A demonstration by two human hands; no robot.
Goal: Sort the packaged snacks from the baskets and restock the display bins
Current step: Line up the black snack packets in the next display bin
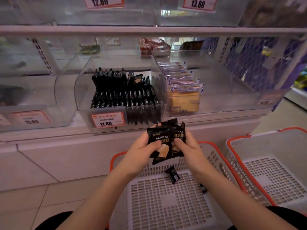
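Both hands hold a small stack of black DRYCAKE snack packets (163,140) above the near basket. My left hand (142,150) grips the stack's left side, thumb on the front packet. My right hand (187,146) pinches the right side. Straight ahead stands a clear display bin (83,90) with rows of the same black packets (123,95) and an 11.80 price tag (108,120). The white basket with an orange rim (166,201) below my hands holds one loose black packet (172,174), and another (203,188) lies at its right wall.
A second white, orange-rimmed basket (272,173) stands at the right. Right of the black packets, a clear bin (211,80) holds yellow cakes in clear wrappers (182,90). More clear bins sit left (33,97) and far right. A shelf above carries 12.80 and 13.80 tags.
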